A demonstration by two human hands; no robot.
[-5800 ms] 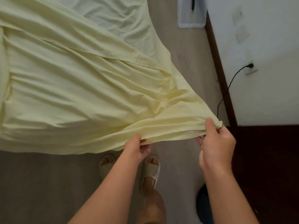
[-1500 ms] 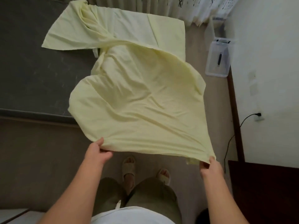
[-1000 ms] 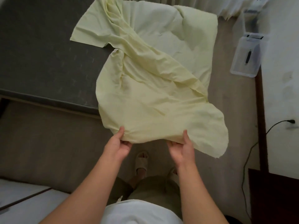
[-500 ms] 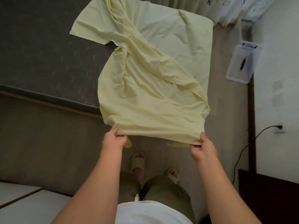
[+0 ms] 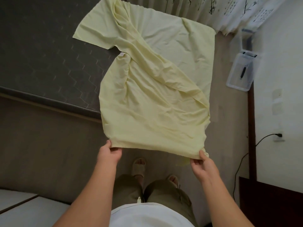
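**The sheet stretches away from my two hands onto the mattress**

I hold the pale yellow sheet (image 5: 154, 112) by its near edge. My left hand (image 5: 109, 153) pinches the left corner, thumb on top and fingers curled under. My right hand (image 5: 203, 164) pinches the right end in the same way, where a small bunch of cloth gathers. This edge hangs in the air above my feet and runs from left to right between my hands. The long axis of the sheet goes forward from it, up to the far part that lies on the dark mattress (image 5: 41, 46). So any fold or spread, I think, must go away from me. My left hand is the one nearer to the mattress side, while my right hand is over the floor (image 5: 229, 120).

The cloth is thin and soft, matt, and full of creases. One thick diagonal fold crosses it from the far left to the near right. The mattress is grey with a quilted pattern of angled lines. Further right a clear plastic box (image 5: 240, 82) stands by the white wall, and a patterned curtain (image 5: 205, 10) hangs behind.
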